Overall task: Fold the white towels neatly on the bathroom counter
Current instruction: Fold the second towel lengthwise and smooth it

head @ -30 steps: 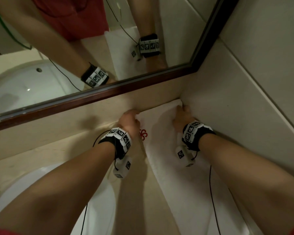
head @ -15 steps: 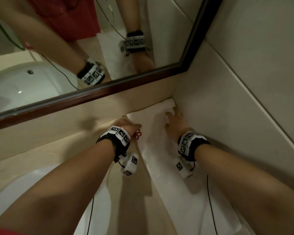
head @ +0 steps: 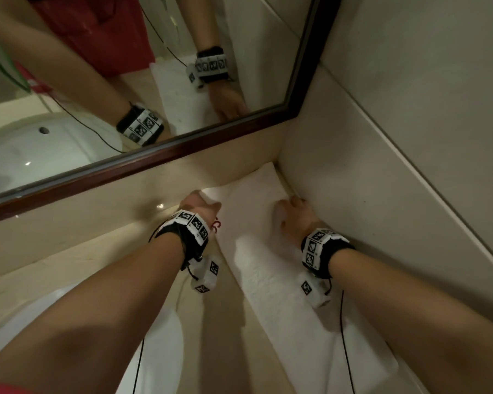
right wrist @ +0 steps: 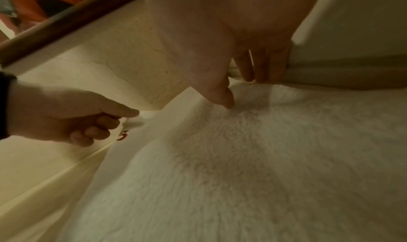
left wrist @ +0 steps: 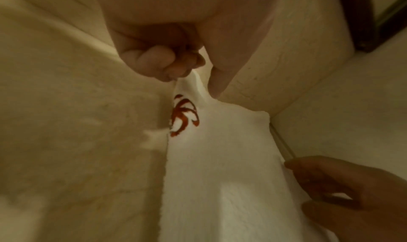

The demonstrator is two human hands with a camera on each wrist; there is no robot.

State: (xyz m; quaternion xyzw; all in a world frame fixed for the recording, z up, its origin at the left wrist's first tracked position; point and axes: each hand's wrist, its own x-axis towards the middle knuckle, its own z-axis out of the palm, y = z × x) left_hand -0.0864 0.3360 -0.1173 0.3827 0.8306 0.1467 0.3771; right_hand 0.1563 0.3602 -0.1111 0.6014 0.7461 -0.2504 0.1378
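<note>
A white towel lies lengthwise on the beige counter, its far end in the corner under the mirror. A red logo marks its far left corner. My left hand pinches that corner between thumb and curled fingers and lifts it slightly. My right hand is at the towel's far right edge against the side wall. In the right wrist view its thumb presses on top while the fingers reach down behind the edge, gripping it. The towel under both hands is wrinkled.
A mirror with a dark wooden frame runs along the back. The pale side wall closes in the right. A white sink basin sits at lower left, close to the towel's left edge. Cables hang from both wrists.
Both hands have drawn back from the corner toward me. The left hand now pinches the logo corner and raises it; the right hand has slid along the wall-side edge.
</note>
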